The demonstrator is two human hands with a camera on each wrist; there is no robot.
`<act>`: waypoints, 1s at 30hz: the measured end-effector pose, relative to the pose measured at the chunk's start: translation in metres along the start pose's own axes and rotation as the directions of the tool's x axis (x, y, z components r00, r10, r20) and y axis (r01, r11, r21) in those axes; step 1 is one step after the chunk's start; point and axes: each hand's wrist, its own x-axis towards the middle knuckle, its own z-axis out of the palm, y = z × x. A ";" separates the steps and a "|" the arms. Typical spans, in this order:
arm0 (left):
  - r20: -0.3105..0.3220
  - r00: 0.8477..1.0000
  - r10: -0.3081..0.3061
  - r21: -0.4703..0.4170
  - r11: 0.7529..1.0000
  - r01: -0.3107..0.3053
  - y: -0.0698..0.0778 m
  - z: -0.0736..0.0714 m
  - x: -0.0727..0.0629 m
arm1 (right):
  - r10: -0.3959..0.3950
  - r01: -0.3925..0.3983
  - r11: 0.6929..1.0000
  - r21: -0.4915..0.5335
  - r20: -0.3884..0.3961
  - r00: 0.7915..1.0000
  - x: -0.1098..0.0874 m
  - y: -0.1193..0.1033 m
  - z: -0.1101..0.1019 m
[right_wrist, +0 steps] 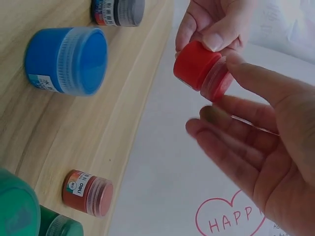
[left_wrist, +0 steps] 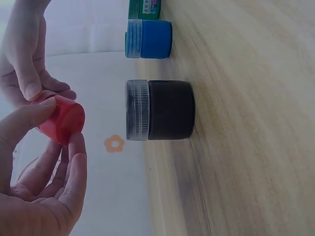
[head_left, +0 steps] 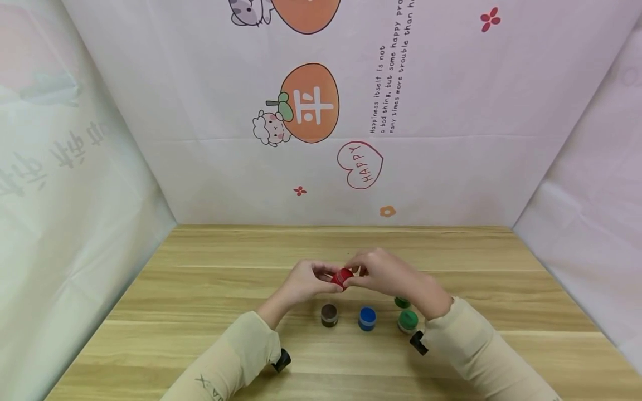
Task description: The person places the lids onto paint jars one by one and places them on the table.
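A small red paint jar with a clear ribbed lid is held tilted in the air between both hands. My left hand grips the jar's red body, thumb on one side and fingers on the other. The thumb and index finger of my right hand pinch the lid, which sits on the jar. The other right fingers stay apart from the jar, one with a dark smudge on its tip in the right wrist view. Below stand a dark paint jar and a blue paint jar.
On the wooden table, a green jar and another green jar stand under my right forearm. A reddish-brown jar shows in the right wrist view. White printed sheets wall the back and sides.
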 end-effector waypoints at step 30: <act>-0.023 1.000 0.005 -0.041 0.999 -0.006 0.002 0.000 -0.004 | -0.143 0.143 0.990 0.008 -0.032 0.989 -0.002 0.005 0.006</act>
